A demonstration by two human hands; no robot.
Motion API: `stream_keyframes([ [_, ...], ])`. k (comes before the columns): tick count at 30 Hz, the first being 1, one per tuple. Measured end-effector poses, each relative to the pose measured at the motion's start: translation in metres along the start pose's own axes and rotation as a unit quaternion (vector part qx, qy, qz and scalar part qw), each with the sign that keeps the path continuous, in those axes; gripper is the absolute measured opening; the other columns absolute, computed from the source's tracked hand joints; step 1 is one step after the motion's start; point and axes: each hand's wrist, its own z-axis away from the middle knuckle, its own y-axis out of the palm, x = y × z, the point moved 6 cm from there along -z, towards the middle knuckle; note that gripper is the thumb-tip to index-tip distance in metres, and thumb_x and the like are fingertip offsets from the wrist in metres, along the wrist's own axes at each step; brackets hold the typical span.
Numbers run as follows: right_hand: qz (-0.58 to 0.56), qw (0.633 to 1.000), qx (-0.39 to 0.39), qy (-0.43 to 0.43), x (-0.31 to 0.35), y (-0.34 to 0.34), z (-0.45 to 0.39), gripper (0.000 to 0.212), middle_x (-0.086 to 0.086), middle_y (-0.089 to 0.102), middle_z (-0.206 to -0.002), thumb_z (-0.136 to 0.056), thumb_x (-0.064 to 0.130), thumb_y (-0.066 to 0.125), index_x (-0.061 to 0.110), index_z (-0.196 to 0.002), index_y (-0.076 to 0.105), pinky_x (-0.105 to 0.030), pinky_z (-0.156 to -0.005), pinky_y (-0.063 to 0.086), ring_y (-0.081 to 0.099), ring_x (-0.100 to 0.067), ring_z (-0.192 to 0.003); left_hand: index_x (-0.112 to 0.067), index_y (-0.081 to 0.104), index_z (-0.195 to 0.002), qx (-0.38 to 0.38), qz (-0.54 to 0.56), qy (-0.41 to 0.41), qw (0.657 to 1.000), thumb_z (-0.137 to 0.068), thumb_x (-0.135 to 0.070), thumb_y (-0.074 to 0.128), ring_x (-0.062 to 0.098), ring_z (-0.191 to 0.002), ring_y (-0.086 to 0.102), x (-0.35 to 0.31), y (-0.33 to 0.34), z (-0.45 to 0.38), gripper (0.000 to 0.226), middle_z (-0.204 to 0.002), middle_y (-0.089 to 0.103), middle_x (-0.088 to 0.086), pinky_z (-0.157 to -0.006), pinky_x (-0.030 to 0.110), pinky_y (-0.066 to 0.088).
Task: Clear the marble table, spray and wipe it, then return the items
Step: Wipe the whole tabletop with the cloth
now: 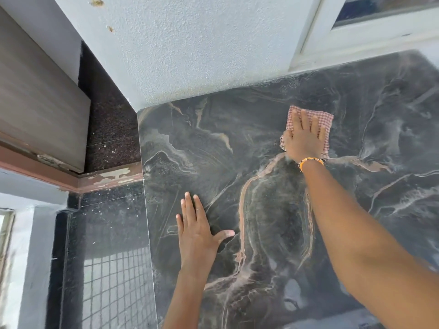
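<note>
You had two hands on one marble table: your left hand and your right hand. There was one checked cloth, one beaded bracelet and one window frame.

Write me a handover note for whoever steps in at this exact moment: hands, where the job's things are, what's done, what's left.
Left hand: open, flat on the marble table near its left edge, holding nothing.
Right hand: fingers straight, pressing the checked cloth flat against the far part of the table, close to the wall.
Things: only the cloth is on the visible tabletop; no spray bottle and no removed items are in view.
Done: the visible surface is cleared; wiping is under way.
Left: finish wiping the rest of the top, then bring the items back.
</note>
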Motion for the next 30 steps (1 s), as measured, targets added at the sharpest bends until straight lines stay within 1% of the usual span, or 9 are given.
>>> stream_keyframes([
  [2, -0.004, 0.999, -0.004, 0.033, -0.013, -0.001, 0.025, 0.058, 0.000, 0.003, -0.160, -0.097, 0.033, 0.028, 0.027, -0.150, 0.007, -0.049, -0.118, 0.000, 0.002, -0.031, -0.146, -0.008, -0.011, -0.146, -0.003, -0.006, 0.002, 1.000, -0.065, -0.076, 0.043, 0.022, -0.144, -0.017, 0.000, 0.001, 0.000, 0.118, -0.156, -0.019, 0.008, -0.117, 0.037, -0.005],
  [5, 0.006, 1.000, 0.000, 0.003, 0.003, 0.003, 0.063, 0.057, 0.001, 0.004, -0.160, -0.098, 0.032, 0.029, 0.028, -0.150, 0.007, -0.050, -0.117, 0.001, 0.003, -0.031, -0.146, -0.008, -0.009, -0.146, -0.008, 0.004, 0.009, 1.000, -0.067, -0.074, 0.046, 0.022, -0.144, -0.016, 0.002, 0.001, 0.001, 0.117, -0.156, -0.017, 0.009, -0.117, 0.038, -0.003],
  [10, 0.019, 0.986, 0.049, -0.156, 0.087, 0.026, 0.108, 0.056, 0.005, 0.003, -0.160, -0.097, 0.032, 0.028, 0.031, -0.149, 0.005, -0.047, -0.117, -0.002, 0.000, -0.027, -0.147, -0.008, -0.009, -0.147, -0.007, 0.053, 0.021, 0.998, -0.063, -0.073, 0.047, 0.022, -0.145, -0.013, 0.007, -0.002, 0.003, 0.120, -0.157, -0.010, 0.007, -0.117, 0.040, -0.002],
  [14, 0.036, 0.944, 0.083, -0.317, 0.159, 0.049, 0.163, 0.057, 0.009, 0.005, -0.159, -0.096, 0.033, 0.032, 0.034, -0.148, 0.009, -0.046, -0.117, -0.005, 0.000, -0.025, -0.147, -0.008, -0.009, -0.146, -0.024, 0.064, 0.027, 0.997, -0.060, -0.069, 0.055, 0.023, -0.145, -0.013, 0.024, -0.016, 0.007, 0.124, -0.158, -0.007, 0.007, -0.117, 0.041, -0.001],
  [19, 0.056, 0.883, 0.123, -0.449, 0.157, 0.062, 0.211, 0.058, 0.012, 0.009, -0.158, -0.094, 0.036, 0.036, 0.038, -0.147, 0.013, -0.044, -0.119, -0.006, -0.001, -0.021, -0.147, -0.007, -0.014, -0.145, 0.002, 0.069, 0.023, 0.997, -0.063, -0.064, 0.063, 0.023, -0.144, -0.018, 0.032, -0.025, 0.023, 0.127, -0.157, -0.013, 0.008, -0.117, 0.041, -0.003],
  [21, 0.062, 0.887, 0.117, -0.443, 0.131, 0.056, 0.205, 0.059, 0.014, 0.007, -0.158, -0.093, 0.035, 0.035, 0.041, -0.147, 0.011, -0.043, -0.120, -0.005, -0.002, -0.018, -0.147, -0.007, -0.015, -0.145, 0.018, 0.069, 0.030, 0.997, -0.064, -0.064, 0.062, 0.022, -0.143, -0.019, 0.026, -0.020, 0.032, 0.125, -0.157, -0.015, 0.007, -0.117, 0.040, -0.005],
  [23, 0.067, 0.909, 0.096, -0.399, 0.100, 0.046, 0.188, 0.058, 0.016, 0.001, -0.157, -0.095, 0.036, 0.032, 0.041, -0.146, 0.006, -0.039, -0.119, -0.009, -0.004, -0.016, -0.147, -0.007, -0.015, -0.145, 0.029, 0.066, 0.040, 0.997, -0.066, -0.062, 0.062, 0.021, -0.143, -0.020, 0.017, -0.014, 0.039, 0.124, -0.156, -0.016, 0.006, -0.116, 0.038, -0.006],
  [26, 0.068, 0.952, 0.072, -0.291, 0.048, 0.030, 0.152, 0.056, 0.017, -0.006, -0.156, -0.098, 0.037, 0.027, 0.042, -0.145, -0.002, -0.037, -0.116, -0.013, -0.008, -0.015, -0.146, -0.007, -0.016, -0.145, 0.048, 0.059, 0.049, 0.996, -0.069, -0.061, 0.062, 0.022, -0.143, -0.020, 0.006, -0.003, 0.043, 0.121, -0.156, -0.017, 0.006, -0.116, 0.038, -0.007],
  [30, 0.051, 0.988, 0.053, -0.132, -0.016, 0.012, 0.123, 0.056, 0.013, -0.002, -0.159, -0.098, 0.031, 0.027, 0.039, -0.147, 0.000, -0.039, -0.119, -0.006, -0.005, -0.015, -0.147, -0.007, -0.021, -0.143, 0.054, 0.047, 0.042, 0.997, -0.069, -0.059, 0.063, 0.021, -0.142, -0.021, 0.006, 0.004, 0.045, 0.123, -0.155, -0.022, 0.007, -0.116, 0.037, -0.009],
])
